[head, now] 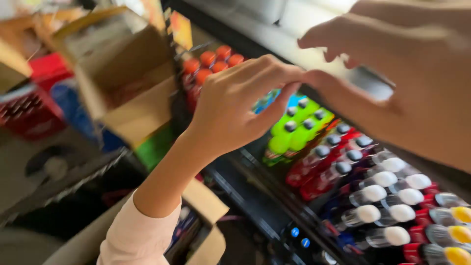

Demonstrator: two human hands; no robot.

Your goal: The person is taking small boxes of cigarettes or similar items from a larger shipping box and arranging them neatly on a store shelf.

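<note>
Shelf [245,194] of a drinks display already well filled: white-capped bottles [387,196] packed cap to cap toward the right end, yellow-capped bottles [458,235] at the far right edge, red bottles with grey caps [321,169] next to them, then green bottles [294,130] in a tight block. Orange-capped bottles [211,66] grouped at the left end, hard against the cardboard box [122,73]. Judged from this, most rows stocked. One bare dark strip left along the front edge of the shelf, below the green bottles, with no bottles in it.

Left hand [235,110] raised over the middle of the shelf, above and just left of the green bottles, fingers drawn together against the thumb in a pinch. Too blurred to tell whether anything is held. Right hand [392,73] close to the camera at the upper right, fingers bent and loosely curled, tips nearly meeting those of the left. Nothing seen in it, though not clear enough to say for certain.

Little room between the rows: caps touching or nearly so. Dark upper edge [230,34] of the display running close over the bottles, so only a shallow gap overhead. Open cardboard box crowding the left end, its flap hanging beside the orange caps. Red crate [29,108] well apart at the far left. More open space only toward the front edge and below it.
</note>
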